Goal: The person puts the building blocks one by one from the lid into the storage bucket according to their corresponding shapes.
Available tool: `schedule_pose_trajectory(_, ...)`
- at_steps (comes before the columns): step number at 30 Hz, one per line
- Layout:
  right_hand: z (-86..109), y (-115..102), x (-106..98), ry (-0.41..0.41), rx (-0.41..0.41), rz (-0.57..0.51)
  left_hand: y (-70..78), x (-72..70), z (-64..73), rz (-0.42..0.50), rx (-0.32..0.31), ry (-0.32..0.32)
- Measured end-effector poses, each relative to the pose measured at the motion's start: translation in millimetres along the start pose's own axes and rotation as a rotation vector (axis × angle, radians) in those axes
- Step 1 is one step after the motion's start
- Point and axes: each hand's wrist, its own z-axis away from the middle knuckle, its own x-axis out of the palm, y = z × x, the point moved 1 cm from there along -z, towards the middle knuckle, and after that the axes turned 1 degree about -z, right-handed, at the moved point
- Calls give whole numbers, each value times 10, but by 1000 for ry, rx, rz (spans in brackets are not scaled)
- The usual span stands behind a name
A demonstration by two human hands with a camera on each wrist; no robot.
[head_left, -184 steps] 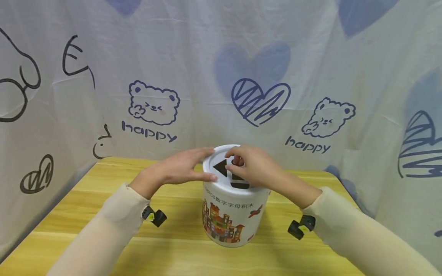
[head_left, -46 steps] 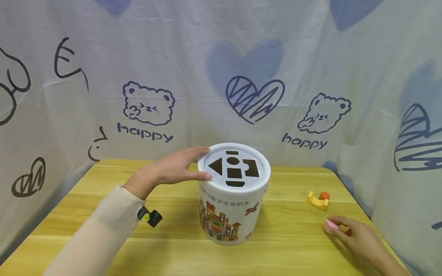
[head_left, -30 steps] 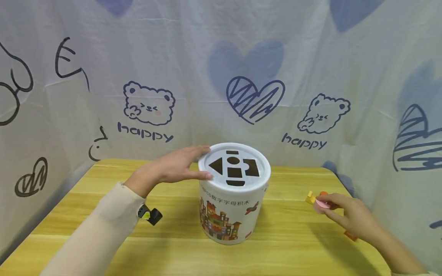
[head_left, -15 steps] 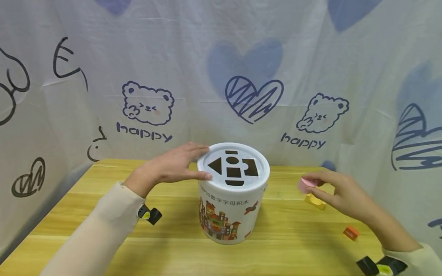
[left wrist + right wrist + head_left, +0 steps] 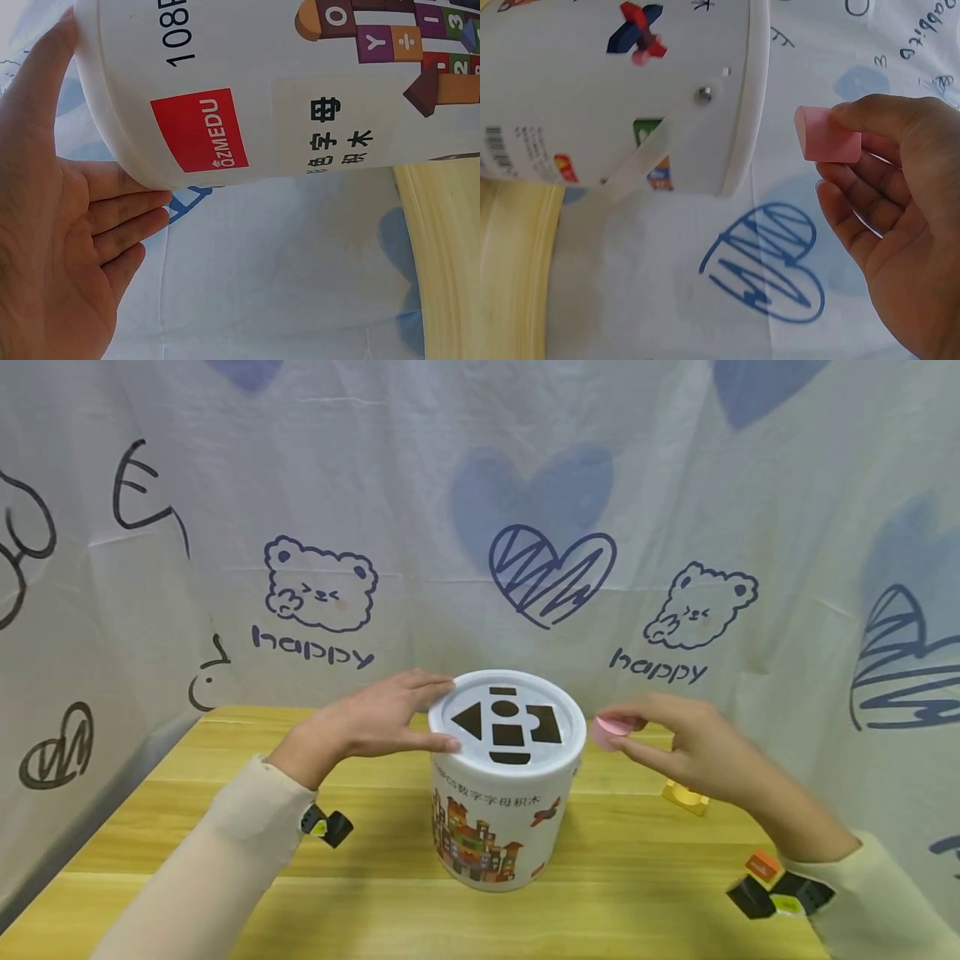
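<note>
A white toy bucket (image 5: 495, 827) with printed pictures of blocks stands upright on the table. Its white lid (image 5: 465, 689) has several cut-out holes: a triangle, a circle, a square and other shapes. My left hand (image 5: 382, 717) rests against the lid's left edge, fingers fairly straight, the thumb on the rim. In the left wrist view those fingers touch the bucket's rim. My right hand (image 5: 693, 743) pinches a pink half-round block (image 5: 829, 136) between thumb and fingers. That block is raised just right of the lid, apart from it.
A yellow arch block (image 5: 684, 799) lies on the wooden table (image 5: 360, 893) beneath my right hand. Nearer the right edge sits an orange block (image 5: 762, 865), partly hidden by the wrist camera. A patterned cloth (image 5: 450, 618) hangs behind. The bucket's handle (image 5: 660, 139) hangs along its side.
My right hand, at the lid earliest, went to the table's right side, took hold of the pink block and has carried it left and up to beside the lid. My left hand stays put.
</note>
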Motion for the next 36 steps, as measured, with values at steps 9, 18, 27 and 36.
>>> schedule_pose_trajectory(9, -214, -71, 163, -43, -44, -53, -5, 0, -11, -12, 4, 2)
schedule_pose_trajectory(18, -394, -104, 343, -112, -37, -149, 6, 4, -6, -7, 10, 2)
schedule_pose_trajectory(27, -574, -172, 511, -204, 44, -266, -6, 7, 0, 4, 1, 1)
schedule_pose_trajectory(36, -604, -135, 657, -214, 135, -396, -18, 19, 7, 6, 0, 3)
